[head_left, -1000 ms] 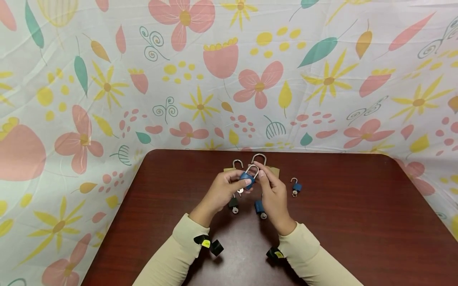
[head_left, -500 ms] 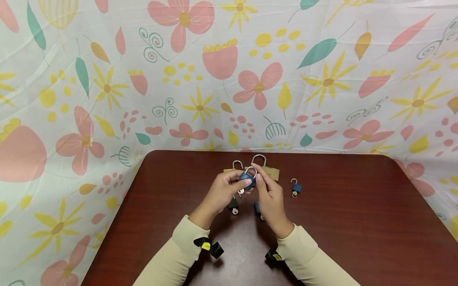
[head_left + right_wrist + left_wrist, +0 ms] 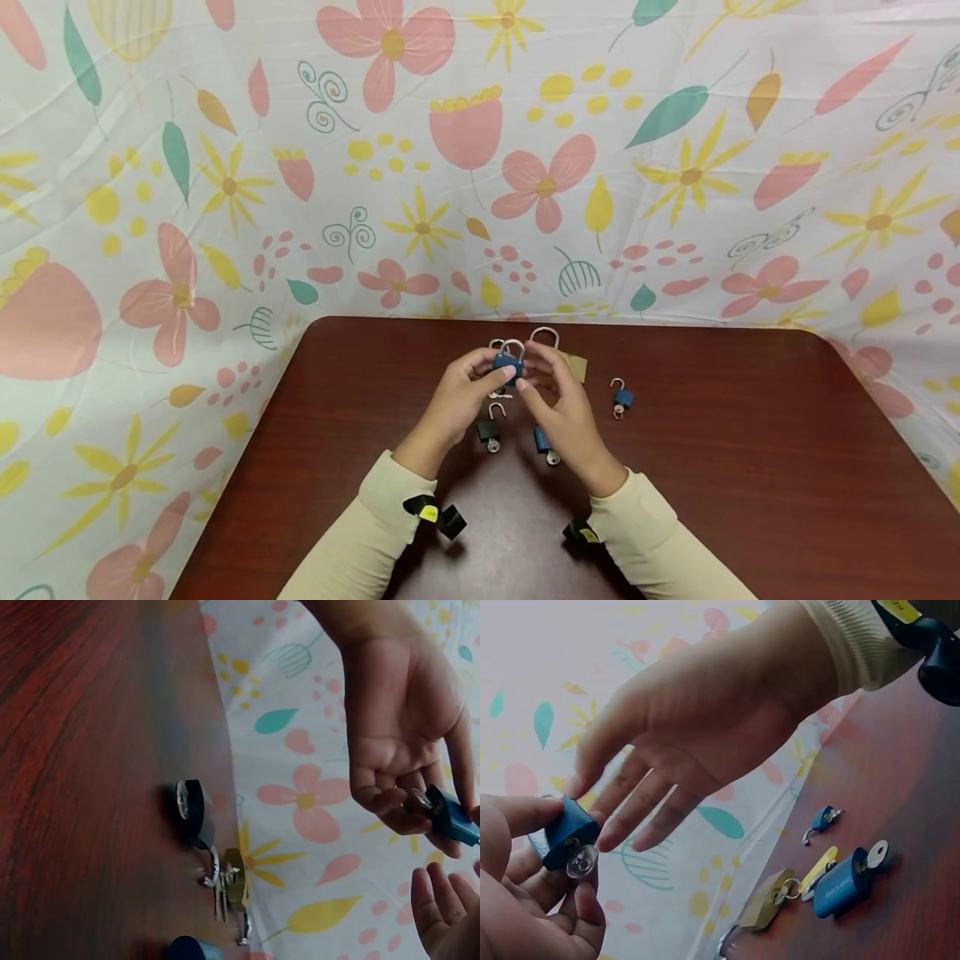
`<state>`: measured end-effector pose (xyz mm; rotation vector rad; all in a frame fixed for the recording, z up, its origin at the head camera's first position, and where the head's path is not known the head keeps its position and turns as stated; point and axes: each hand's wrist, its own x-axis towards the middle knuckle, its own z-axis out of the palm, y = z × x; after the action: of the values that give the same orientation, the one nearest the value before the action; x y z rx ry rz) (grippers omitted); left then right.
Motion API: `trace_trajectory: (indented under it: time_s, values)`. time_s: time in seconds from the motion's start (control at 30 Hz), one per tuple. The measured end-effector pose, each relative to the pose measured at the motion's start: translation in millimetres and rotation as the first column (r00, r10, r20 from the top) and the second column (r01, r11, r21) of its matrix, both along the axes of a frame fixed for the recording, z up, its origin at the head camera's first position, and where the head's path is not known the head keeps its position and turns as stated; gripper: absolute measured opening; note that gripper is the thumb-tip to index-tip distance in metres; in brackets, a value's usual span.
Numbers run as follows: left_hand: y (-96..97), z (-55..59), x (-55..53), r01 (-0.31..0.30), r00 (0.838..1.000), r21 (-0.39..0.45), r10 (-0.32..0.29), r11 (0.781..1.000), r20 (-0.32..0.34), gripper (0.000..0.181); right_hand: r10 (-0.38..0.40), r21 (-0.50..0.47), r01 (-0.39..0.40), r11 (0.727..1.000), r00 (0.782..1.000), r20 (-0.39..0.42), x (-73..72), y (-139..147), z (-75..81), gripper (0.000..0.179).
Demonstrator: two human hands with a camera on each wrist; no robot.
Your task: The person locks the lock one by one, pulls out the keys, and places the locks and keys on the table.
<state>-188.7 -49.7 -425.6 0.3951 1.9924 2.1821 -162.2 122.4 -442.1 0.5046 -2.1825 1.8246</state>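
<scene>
My left hand [image 3: 457, 396] pinches a blue padlock [image 3: 506, 363] between thumb and fingers, its steel shackle arching upward. A key [image 3: 582, 861] sits in the underside of this padlock, as the left wrist view shows. My right hand [image 3: 562, 400] is beside it, fingers loosely spread and gripping nothing; its thumb tip is right at the padlock's edge in the left wrist view. Below the hands lie a black padlock [image 3: 488, 430] with a key and another blue padlock [image 3: 542, 440] with a key, partly covered by my right hand in the head view.
A large brass padlock [image 3: 576, 365] lies behind my right hand. Another brass padlock [image 3: 235, 876] with keys is mostly hidden behind the left hand in the head view. A small blue padlock [image 3: 622, 398] lies to the right. Flowered cloth [image 3: 420, 250] hangs behind the table [image 3: 750, 467].
My right fingers have come off the held padlock's shackle and spread apart. My left hand has turned the padlock more upright and shifted it slightly left.
</scene>
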Motion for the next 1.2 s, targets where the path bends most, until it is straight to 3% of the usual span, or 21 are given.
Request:
trace_trajectory:
  time_s: [0.3,0.43,0.7,0.9,1.2]
  values:
    - [-0.3,1.3,-2.2,-0.081,0.997,0.093,0.080,0.992,0.009,0.022,-0.010,0.044,0.011,0.999,1.000,-0.021,4.8,-9,1.3,0.025]
    - [0.5,1.8,-2.0,-0.113,0.993,0.113,0.110,0.987,0.038,0.019,-0.020,0.066,0.022,0.998,0.999,-0.025,1.7,-6,-7.0,0.024]
    - [1.0,0.5,-3.8,-0.131,0.990,0.145,0.122,0.981,0.066,0.014,0.002,0.060,-0.001,0.998,1.000,-0.026,1.9,-5,-6.0,0.028]
    - [3.5,-0.1,-3.9,-0.118,0.989,0.198,0.097,0.973,0.114,0.011,0.030,0.033,-0.029,0.999,0.998,-0.051,0.5,-2,-5.5,0.024]
    - [7.2,-2.2,-1.9,-0.147,0.981,0.203,0.116,0.968,0.157,0.013,-0.005,0.025,0.005,1.000,1.000,-0.024,2.9,-4,-2.8,0.022]
